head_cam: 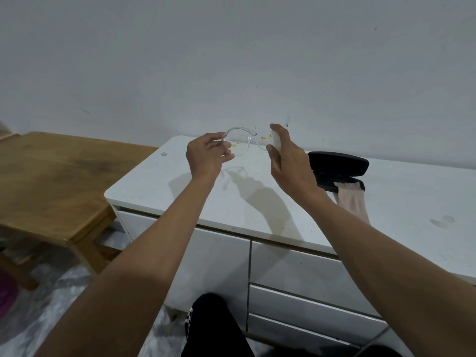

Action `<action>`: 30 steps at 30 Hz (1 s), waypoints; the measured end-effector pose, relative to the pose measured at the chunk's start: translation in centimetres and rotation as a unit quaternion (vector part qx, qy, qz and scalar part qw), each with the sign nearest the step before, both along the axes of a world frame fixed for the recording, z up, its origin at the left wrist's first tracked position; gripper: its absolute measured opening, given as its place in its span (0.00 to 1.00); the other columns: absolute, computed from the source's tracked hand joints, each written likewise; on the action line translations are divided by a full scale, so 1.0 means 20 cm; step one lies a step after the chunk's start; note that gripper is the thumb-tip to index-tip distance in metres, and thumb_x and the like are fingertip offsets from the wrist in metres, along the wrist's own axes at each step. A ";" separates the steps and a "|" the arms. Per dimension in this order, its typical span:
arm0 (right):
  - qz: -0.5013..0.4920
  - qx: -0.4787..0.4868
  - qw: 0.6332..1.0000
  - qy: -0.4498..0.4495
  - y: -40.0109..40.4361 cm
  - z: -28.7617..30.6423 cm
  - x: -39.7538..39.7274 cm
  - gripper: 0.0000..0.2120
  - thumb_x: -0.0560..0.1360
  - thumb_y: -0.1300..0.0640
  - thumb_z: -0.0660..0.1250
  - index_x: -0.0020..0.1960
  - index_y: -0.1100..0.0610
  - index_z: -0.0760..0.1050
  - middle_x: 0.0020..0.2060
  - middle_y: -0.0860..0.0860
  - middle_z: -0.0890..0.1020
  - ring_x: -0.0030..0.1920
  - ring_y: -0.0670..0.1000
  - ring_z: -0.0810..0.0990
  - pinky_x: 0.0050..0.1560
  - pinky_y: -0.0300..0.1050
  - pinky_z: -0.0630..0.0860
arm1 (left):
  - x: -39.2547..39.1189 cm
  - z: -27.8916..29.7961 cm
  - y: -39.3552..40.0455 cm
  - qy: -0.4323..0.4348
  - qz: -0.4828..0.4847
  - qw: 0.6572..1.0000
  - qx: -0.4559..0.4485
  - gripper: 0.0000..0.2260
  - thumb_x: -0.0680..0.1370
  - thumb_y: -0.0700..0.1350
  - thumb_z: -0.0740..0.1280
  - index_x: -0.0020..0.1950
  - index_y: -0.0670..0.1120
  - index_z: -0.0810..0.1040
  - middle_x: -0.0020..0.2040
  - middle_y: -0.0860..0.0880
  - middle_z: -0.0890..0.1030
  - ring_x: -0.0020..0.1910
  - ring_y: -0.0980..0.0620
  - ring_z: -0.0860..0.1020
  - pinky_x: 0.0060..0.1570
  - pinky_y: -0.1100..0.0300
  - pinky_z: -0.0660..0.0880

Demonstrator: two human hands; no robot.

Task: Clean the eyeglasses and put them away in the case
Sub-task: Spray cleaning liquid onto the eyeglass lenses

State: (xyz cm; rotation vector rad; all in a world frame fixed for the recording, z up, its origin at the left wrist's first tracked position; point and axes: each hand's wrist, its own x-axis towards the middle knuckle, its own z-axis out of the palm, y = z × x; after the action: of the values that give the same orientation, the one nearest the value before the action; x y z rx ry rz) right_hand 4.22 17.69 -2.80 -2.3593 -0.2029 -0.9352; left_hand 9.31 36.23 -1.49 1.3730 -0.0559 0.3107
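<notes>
Clear-framed eyeglasses (242,143) hang in the air above the white cabinet top (257,202). My left hand (206,157) pinches their left side, one temple arching up over the lenses. My right hand (286,161) holds a small white cloth (275,140) pressed against the right lens. A black glasses case (340,166) lies open on the cabinet just right of my right hand, with a pale pink cloth (351,202) draped out of it toward the front.
A wooden table (51,181) stands to the left, lower than the cabinet. Small yellow crumbs (265,137) lie near the wall. The cabinet has white drawers (296,279) in front. My dark-clad knee (213,325) is below.
</notes>
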 end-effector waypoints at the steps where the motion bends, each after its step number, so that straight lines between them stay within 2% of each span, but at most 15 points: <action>1: 0.002 0.001 1.000 -0.003 0.00 0.00 0.00 0.20 0.85 0.55 0.60 0.76 0.53 0.65 0.36 0.49 0.74 0.37 0.56 0.73 0.39 0.48 0.66 | 0.00 0.00 0.00 0.001 0.001 1.000 0.000 0.11 0.74 0.27 0.67 0.54 0.34 0.82 0.40 0.39 0.84 0.33 0.48 0.80 0.41 0.53 0.84; 4: -0.011 -0.003 1.000 -0.014 0.00 -0.01 0.00 0.20 0.83 0.58 0.61 0.75 0.53 0.67 0.34 0.48 0.72 0.34 0.55 0.71 0.37 0.48 0.64 | 0.00 0.00 0.01 0.003 0.002 1.000 0.003 0.11 0.75 0.27 0.67 0.54 0.34 0.83 0.40 0.38 0.84 0.33 0.48 0.80 0.41 0.53 0.84; 9: -0.032 -0.013 0.999 -0.016 0.00 -0.02 0.00 0.22 0.84 0.57 0.58 0.78 0.51 0.65 0.37 0.54 0.76 0.38 0.58 0.76 0.39 0.52 0.72 | 0.00 -0.01 0.01 0.002 0.000 1.000 0.006 0.11 0.75 0.27 0.67 0.55 0.34 0.82 0.41 0.37 0.83 0.34 0.47 0.80 0.42 0.52 0.85; 13: -0.050 -0.027 0.998 -0.016 0.01 -0.01 0.00 0.22 0.85 0.55 0.56 0.79 0.49 0.63 0.39 0.53 0.76 0.38 0.57 0.75 0.39 0.51 0.70 | -0.01 0.00 0.01 0.003 -0.002 1.000 0.002 0.11 0.75 0.27 0.67 0.55 0.33 0.82 0.41 0.37 0.83 0.34 0.46 0.80 0.42 0.52 0.85; 19: -0.051 -0.020 0.998 -0.006 0.02 0.01 -0.02 0.18 0.85 0.57 0.55 0.74 0.52 0.67 0.33 0.56 0.76 0.36 0.62 0.76 0.37 0.55 0.72 | -0.02 0.01 0.01 0.005 -0.005 1.000 -0.003 0.10 0.74 0.27 0.68 0.54 0.35 0.83 0.41 0.38 0.83 0.36 0.44 0.79 0.41 0.53 0.84; 26: -0.047 0.004 0.999 0.006 0.01 0.02 -0.02 0.15 0.84 0.59 0.55 0.69 0.56 0.69 0.27 0.52 0.69 0.33 0.63 0.73 0.38 0.59 0.75 | -0.03 0.02 0.01 0.006 -0.009 1.000 -0.003 0.10 0.74 0.27 0.68 0.54 0.34 0.83 0.40 0.38 0.83 0.37 0.44 0.79 0.41 0.54 0.84; 30: -0.043 0.025 0.999 -0.007 0.02 0.00 -0.02 0.15 0.84 0.58 0.55 0.70 0.56 0.69 0.27 0.50 0.69 0.33 0.62 0.74 0.38 0.60 0.76 | -0.04 0.03 0.01 0.004 -0.013 1.000 -0.006 0.10 0.74 0.28 0.69 0.54 0.34 0.83 0.40 0.38 0.82 0.36 0.44 0.79 0.41 0.54 0.84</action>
State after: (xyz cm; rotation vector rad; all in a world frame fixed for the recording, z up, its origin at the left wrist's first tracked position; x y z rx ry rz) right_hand 3.82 18.11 -2.72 -2.3321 -0.0837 -0.9875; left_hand 8.47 36.37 -0.96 1.3597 -0.0641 0.2838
